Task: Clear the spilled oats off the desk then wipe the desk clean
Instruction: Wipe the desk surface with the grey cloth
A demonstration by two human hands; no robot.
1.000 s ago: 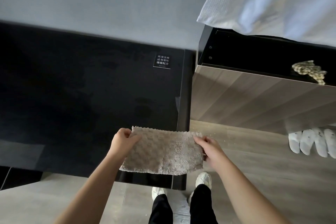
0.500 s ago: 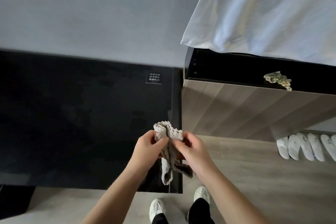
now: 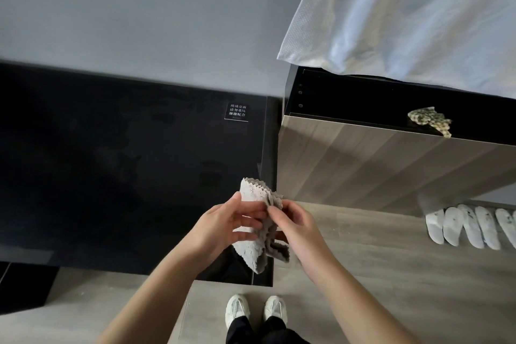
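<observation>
A beige textured cloth point(image 3: 255, 248) is folded into a bundle between both hands, over the front right corner of the black glass desk point(image 3: 117, 176). My left hand point(image 3: 223, 225) holds its left side with the fingers laid across it. My right hand point(image 3: 293, 220) pinches the cloth's right edge with thumb and fingers. One end of the cloth sticks up above the hands and the other hangs below them. No oats show on the dark desk surface.
A small white-lettered label point(image 3: 236, 112) sits near the desk's back right corner. To the right stands a wood-fronted cabinet point(image 3: 377, 165) with a patterned rag point(image 3: 428, 119) on its black top and a white sheet point(image 3: 413, 14) above. White slippers point(image 3: 472, 226) lie on the wooden floor.
The cloth was stretched flat between both hands a second ago. The hands came together and folded it into a bundle. The view has shifted so that more wall and sheet show.
</observation>
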